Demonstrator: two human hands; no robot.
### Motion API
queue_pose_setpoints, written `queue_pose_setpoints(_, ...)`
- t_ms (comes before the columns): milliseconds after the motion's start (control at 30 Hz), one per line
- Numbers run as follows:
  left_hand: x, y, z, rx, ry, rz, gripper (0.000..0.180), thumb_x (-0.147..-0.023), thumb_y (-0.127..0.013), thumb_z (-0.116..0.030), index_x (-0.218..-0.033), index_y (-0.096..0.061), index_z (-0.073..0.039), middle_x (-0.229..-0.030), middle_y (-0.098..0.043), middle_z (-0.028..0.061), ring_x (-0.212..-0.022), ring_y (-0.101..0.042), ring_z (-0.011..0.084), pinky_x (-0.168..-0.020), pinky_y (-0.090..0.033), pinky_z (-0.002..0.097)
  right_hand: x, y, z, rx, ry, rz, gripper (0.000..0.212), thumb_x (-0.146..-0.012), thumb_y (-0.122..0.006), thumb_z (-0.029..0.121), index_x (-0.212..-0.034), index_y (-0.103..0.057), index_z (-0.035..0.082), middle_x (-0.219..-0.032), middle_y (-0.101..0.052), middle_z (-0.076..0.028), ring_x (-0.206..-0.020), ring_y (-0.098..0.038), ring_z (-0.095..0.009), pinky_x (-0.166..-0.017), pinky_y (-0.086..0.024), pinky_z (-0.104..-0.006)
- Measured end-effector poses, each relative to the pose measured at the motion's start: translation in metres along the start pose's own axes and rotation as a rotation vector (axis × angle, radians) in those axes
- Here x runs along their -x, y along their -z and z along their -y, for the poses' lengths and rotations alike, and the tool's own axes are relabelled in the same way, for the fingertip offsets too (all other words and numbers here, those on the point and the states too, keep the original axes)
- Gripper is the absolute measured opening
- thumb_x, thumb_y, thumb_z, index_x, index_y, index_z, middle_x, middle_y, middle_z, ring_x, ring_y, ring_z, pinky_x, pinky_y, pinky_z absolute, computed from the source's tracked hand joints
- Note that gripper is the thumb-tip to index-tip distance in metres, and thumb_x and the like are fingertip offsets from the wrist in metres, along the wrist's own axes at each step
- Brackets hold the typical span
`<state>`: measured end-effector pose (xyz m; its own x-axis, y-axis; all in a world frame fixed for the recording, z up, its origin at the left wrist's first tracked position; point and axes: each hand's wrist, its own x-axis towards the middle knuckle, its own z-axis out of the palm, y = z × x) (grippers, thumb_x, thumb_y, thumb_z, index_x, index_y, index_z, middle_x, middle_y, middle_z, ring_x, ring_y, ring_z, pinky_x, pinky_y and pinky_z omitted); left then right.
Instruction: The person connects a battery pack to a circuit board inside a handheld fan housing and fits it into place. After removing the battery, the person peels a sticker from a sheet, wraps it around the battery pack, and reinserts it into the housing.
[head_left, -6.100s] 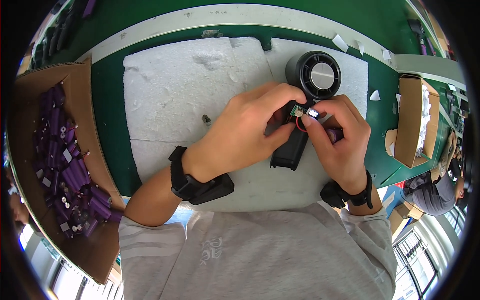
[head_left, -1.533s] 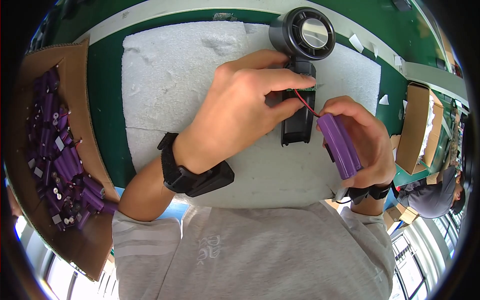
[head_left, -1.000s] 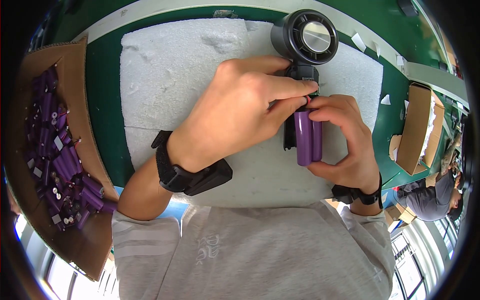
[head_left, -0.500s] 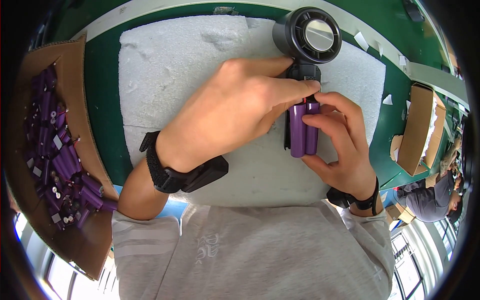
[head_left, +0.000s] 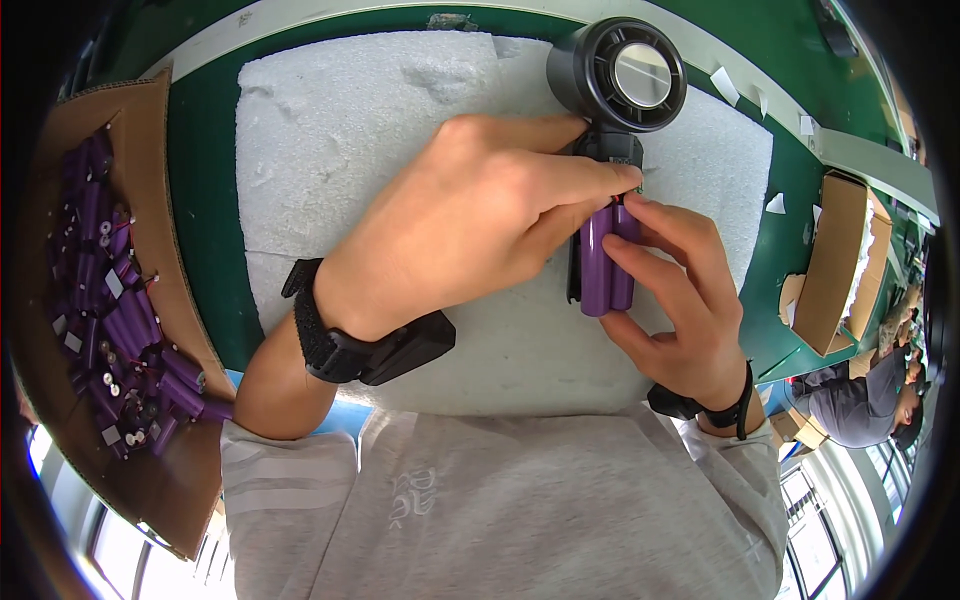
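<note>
A black handheld fan [head_left: 640, 75] with a round head and a silver centre lies on the white foam pad, its handle pointing toward me. My left hand [head_left: 480, 215] is closed around the fan's neck, one finger behind it and the fingertips pinched where thin red wire shows. A pair of purple cylindrical batteries [head_left: 597, 262] lies along the handle. My right hand [head_left: 680, 285] grips these batteries from the right, with fingers at their top and side and the thumb near the bottom end. Whatever is between my left fingertips is hidden.
The foam pad [head_left: 330, 130] rests on a green table [head_left: 205, 230]. A cardboard box [head_left: 150, 150] of purple batteries stands at the left. At the right are a smaller open cardboard box [head_left: 830, 260] and white paper scraps [head_left: 724, 86]. Another person [head_left: 860, 405] is farther right.
The fan has shifted very slightly to the right and toward me. My right fingers have moved slightly on the batteries; both hands keep nearly the same grip.
</note>
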<state>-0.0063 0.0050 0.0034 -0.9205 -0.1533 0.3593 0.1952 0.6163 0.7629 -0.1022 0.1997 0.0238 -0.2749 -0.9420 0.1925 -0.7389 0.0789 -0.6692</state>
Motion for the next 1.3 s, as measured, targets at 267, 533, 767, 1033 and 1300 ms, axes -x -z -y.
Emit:
queue_pose_setpoints(267,0.000,-0.006,0.003,0.029,0.026,-0.052,0.027,-0.069,-0.073,0.001,-0.095,-0.074,-0.007,-0.087,-0.070,0.0118,-0.065,-0.068,0.0215,-0.053,-0.052,0.0253,0.000,-0.003,0.002,0.079,-0.005,0.001,0.055,-0.053,-0.075,-0.009,-0.106,-0.065,-0.002,-0.126,-0.051,-0.019,-0.105,-0.058,-0.032,-0.083,-0.054,-0.0367)
queue_pose_setpoints(533,-0.004,0.001,-0.003,0.052,0.073,0.009,0.031,-0.065,-0.077,-0.002,-0.095,-0.074,-0.008,-0.088,-0.070,0.0123,-0.068,-0.069,0.0234,-0.056,-0.054,0.0258,0.000,-0.009,0.007,-0.005,-0.146,-0.061,0.048,-0.053,-0.075,-0.009,-0.097,-0.061,0.004,-0.122,-0.051,-0.015,-0.097,-0.057,-0.031,-0.077,-0.051,-0.0364)
queue_pose_setpoints(767,-0.004,0.001,0.001,0.094,0.081,0.021,0.043,-0.056,-0.085,-0.010,-0.098,-0.074,-0.010,-0.093,-0.070,0.0130,-0.071,-0.069,0.0254,-0.061,-0.056,0.0285,-0.006,-0.004,0.003,-0.123,-0.243,-0.019,0.051,-0.054,-0.075,-0.011,-0.098,-0.054,0.007,-0.121,-0.046,-0.014,-0.102,-0.054,-0.032,-0.079,-0.050,-0.0365)
queue_pose_setpoints(1033,-0.001,0.000,-0.001,0.116,0.143,0.057,0.047,-0.054,-0.085,-0.012,-0.099,-0.073,-0.011,-0.098,-0.069,0.0127,-0.074,-0.068,0.0245,-0.064,-0.057,0.0295,-0.006,-0.005,0.003,-0.086,-0.275,0.037,0.056,-0.053,-0.072,-0.008,-0.100,-0.046,0.010,-0.115,-0.042,-0.014,-0.104,-0.049,-0.029,-0.086,-0.044,-0.0360)
queue_pose_setpoints(1300,-0.006,0.001,-0.002,0.145,0.181,0.078,0.047,-0.054,-0.085,-0.010,-0.099,-0.073,-0.011,-0.099,-0.068,0.0121,-0.074,-0.067,0.0241,-0.063,-0.056,0.0303,-0.008,-0.005,0.002,-0.103,-0.293,0.019,0.057,-0.054,-0.073,-0.008,-0.101,-0.047,0.009,-0.115,-0.042,-0.014,-0.103,-0.049,-0.029,-0.086,-0.044,-0.0362)
